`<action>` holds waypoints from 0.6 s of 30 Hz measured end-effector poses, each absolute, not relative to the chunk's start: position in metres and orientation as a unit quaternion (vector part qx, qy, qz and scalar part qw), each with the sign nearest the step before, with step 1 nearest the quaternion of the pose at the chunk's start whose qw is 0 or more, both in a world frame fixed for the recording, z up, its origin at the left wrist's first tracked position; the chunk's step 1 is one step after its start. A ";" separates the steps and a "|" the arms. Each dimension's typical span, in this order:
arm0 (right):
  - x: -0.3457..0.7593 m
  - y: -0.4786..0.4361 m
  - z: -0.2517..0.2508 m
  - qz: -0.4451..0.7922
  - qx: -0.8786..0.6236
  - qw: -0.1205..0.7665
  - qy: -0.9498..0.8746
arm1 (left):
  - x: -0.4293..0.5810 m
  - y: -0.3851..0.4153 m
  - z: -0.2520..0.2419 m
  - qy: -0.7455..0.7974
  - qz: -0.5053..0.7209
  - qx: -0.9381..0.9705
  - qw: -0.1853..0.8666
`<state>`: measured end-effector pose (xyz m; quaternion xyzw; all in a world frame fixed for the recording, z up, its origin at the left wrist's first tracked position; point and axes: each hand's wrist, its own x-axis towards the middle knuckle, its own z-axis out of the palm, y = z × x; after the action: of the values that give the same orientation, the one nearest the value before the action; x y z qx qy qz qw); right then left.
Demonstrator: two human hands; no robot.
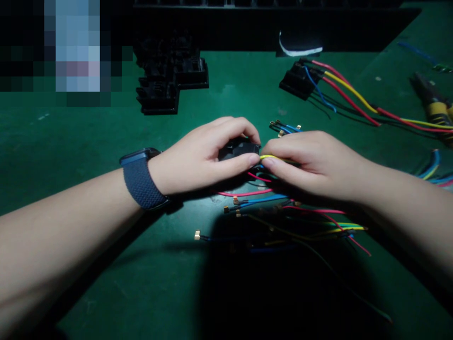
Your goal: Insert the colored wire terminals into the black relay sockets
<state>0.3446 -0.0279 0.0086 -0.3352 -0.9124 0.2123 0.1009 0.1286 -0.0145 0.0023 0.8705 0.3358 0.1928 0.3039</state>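
My left hand, with a dark blue watch on its wrist, is curled around a small black connector housing just above the green mat. My right hand pinches a yellow wire between thumb and forefinger, its end right at the housing's side. Under both hands lie loose pink, blue, yellow and green wires with brass terminals on their tips.
Several black connector housings are stacked at the back left. A black housing fitted with red, yellow and blue wires lies at the back right. A yellow-handled tool rests at the far right. A dark rack runs along the back edge.
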 end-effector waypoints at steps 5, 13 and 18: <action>0.344 -0.027 0.008 0.203 -0.342 0.099 -0.912 | 0.128 -0.014 0.002 0.336 0.191 0.871 0.303; 0.342 -0.032 0.008 0.195 -0.337 0.101 -0.916 | 0.126 -0.015 0.005 0.310 0.191 0.873 0.326; 0.341 -0.035 0.008 0.185 -0.341 0.100 -0.916 | 0.127 -0.017 0.009 0.304 0.202 0.871 0.329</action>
<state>0.3409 -0.0348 0.0081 -0.3415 -0.9160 0.1854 0.0998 0.1268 -0.0165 0.0091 0.8708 0.3037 0.2023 0.3293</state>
